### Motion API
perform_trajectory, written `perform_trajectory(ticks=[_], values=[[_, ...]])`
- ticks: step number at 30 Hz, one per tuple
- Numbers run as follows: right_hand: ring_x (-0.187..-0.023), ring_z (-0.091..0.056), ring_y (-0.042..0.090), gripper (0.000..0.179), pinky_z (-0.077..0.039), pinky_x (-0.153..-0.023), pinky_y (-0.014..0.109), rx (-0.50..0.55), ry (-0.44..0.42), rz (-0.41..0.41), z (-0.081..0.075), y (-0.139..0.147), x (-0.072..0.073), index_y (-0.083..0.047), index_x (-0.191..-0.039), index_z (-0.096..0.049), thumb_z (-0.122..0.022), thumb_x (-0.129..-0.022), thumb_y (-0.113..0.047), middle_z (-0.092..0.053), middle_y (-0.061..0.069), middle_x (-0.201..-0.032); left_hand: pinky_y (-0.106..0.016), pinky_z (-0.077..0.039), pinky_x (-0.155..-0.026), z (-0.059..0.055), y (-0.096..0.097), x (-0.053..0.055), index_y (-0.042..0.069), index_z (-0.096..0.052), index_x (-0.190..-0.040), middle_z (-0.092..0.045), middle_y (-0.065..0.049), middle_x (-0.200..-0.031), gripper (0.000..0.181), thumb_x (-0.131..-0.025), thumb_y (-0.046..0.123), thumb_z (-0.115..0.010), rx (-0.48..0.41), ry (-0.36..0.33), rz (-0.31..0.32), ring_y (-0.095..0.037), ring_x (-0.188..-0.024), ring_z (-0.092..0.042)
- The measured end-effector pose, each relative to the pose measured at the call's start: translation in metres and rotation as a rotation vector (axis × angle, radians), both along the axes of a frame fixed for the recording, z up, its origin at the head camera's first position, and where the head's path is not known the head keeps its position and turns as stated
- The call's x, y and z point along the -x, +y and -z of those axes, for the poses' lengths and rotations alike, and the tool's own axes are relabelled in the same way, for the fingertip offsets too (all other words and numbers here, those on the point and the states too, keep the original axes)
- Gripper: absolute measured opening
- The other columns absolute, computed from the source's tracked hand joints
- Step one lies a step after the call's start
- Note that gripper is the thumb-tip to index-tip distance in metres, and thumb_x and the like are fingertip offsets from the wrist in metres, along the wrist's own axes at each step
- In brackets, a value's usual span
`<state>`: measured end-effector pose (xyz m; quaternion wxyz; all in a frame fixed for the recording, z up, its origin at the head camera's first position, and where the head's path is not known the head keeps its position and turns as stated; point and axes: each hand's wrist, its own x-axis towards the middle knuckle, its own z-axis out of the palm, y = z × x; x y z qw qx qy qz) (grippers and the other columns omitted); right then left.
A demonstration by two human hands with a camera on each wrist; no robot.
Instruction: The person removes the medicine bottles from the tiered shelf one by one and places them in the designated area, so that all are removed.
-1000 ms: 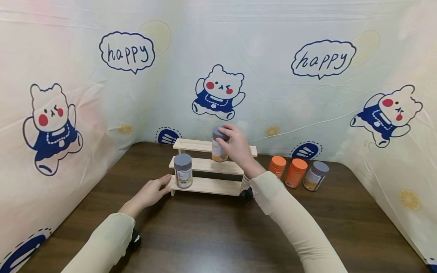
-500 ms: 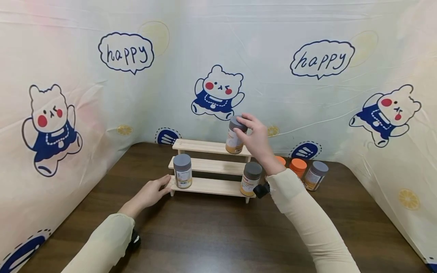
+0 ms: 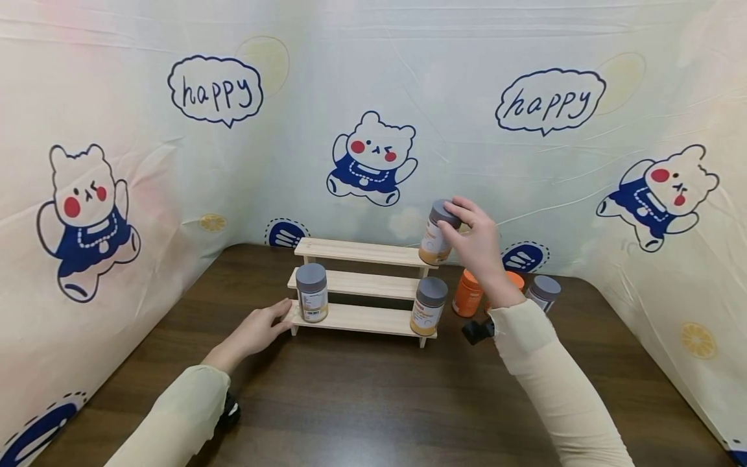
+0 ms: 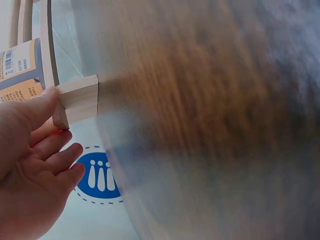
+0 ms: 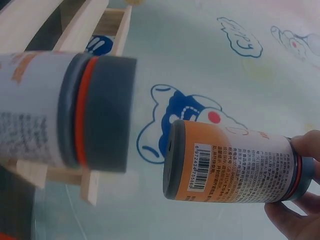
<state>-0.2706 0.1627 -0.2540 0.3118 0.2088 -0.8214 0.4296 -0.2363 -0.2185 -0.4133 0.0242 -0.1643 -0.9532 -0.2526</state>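
A three-step wooden display rack [image 3: 363,318] stands on the table. My left hand [image 3: 257,332] holds its left end at the lowest step, the thumb [image 4: 42,106] against the wood. My right hand [image 3: 477,243] grips a supplement bottle [image 3: 433,245] by its grey lid, upright at the right end of the top step; whether the base touches the wood I cannot tell. In the right wrist view that bottle [image 5: 235,165] shows a barcode. On the lowest step, one grey-lidded bottle [image 3: 312,298] stands at the left end and another [image 3: 428,310] at the right.
Right of the rack, an orange bottle [image 3: 467,297] stands on the brown table [image 3: 350,402]. A second orange bottle [image 3: 515,279] and a grey-lidded bottle [image 3: 543,290] are partly hidden behind my right arm. A printed cloth [image 3: 455,149] hangs around the table.
My right hand has carried the bottle rightward and up, from above the middle of the rack to the right end of the top step. My left hand has stayed in place.
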Motion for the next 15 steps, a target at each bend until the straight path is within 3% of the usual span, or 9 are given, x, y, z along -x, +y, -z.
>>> perform_trajectory(ticks=[15], values=[[-0.117, -0.048, 0.032, 0.034, -0.044, -0.089, 0.048, -0.032, -0.004, 0.086, 0.026, 0.037, -0.012, 0.004, -0.115, -0.063, -0.068, -0.083, -0.006, -0.052, 0.017, -0.127, -0.053, -0.034, -0.096, -0.002, 0.001, -0.001, -0.009, -0.041, -0.133, -0.036, -0.025, -0.138, 0.05, -0.091, 0.013, -0.058, 0.002, -0.01, 0.001, -0.04, -0.122, -0.039]])
